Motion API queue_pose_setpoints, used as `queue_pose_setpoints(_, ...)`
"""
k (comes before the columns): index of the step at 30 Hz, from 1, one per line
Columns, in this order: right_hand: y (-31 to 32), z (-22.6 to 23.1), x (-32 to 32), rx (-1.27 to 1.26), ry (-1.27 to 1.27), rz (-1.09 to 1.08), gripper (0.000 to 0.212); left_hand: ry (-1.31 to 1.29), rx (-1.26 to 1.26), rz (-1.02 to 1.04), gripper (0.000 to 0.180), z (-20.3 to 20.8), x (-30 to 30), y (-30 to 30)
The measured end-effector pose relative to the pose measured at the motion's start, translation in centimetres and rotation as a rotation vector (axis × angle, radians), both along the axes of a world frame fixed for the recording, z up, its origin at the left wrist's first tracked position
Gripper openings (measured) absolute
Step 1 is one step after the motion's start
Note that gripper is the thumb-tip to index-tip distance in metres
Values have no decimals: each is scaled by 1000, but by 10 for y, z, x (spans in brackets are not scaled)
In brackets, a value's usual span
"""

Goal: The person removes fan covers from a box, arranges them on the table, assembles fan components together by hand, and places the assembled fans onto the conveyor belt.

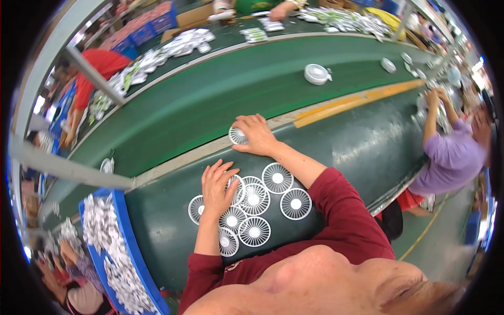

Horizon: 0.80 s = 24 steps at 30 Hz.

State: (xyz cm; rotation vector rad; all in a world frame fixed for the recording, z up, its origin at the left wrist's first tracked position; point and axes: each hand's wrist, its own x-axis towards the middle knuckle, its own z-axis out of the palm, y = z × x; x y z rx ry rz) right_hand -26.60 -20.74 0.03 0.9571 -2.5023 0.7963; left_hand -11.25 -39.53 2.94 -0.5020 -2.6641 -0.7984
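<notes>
My right hand (pixel 256 135) reaches to the ledge beside the conveyor, its fingers curled over a white round fan grille (pixel 237 137) partly hidden beneath them. My left hand (pixel 215 188) lies with fingers spread over the loose pile of grilles, touching a white fan grille (pixel 239 191) at its right side. Around it, several more white spoked grilles with solid round centres lie on the dark green worktop, some overlapping, such as a fan grille (pixel 254 231) nearest my body and a fan grille (pixel 295 203) at the right of the group.
A blue bin (pixel 122 220) of small white parts stands at the left. Beyond the ledge runs a green conveyor (pixel 220 89) carrying a white round fan part (pixel 317 74). A yellow-orange strip (pixel 357 102) lines the ledge. A co-worker in purple (pixel 454 155) sits at the right.
</notes>
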Motion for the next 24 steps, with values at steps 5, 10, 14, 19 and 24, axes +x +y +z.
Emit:
queue_pose_setpoints(5,-2,-12,-5,-47,68,28,65,-7,-50,-27,27,-3,0,-1)
queue_pose_setpoints(10,-5,0,-1,-83,-67,54,67,48,-106,-36,26,-4,2,-2)
queue_pose_setpoints(14,0,-1,-1,-78,-101,35,66,36,-93,-60,25,-3,-1,4)
queue_pose_setpoints(19,-4,-10,-3,-124,-22,14,65,32,-102,-59,25,-3,0,3)
queue_pose_setpoints(24,-6,-11,-2,-132,-34,25,64,10,-110,-46,27,1,2,3)
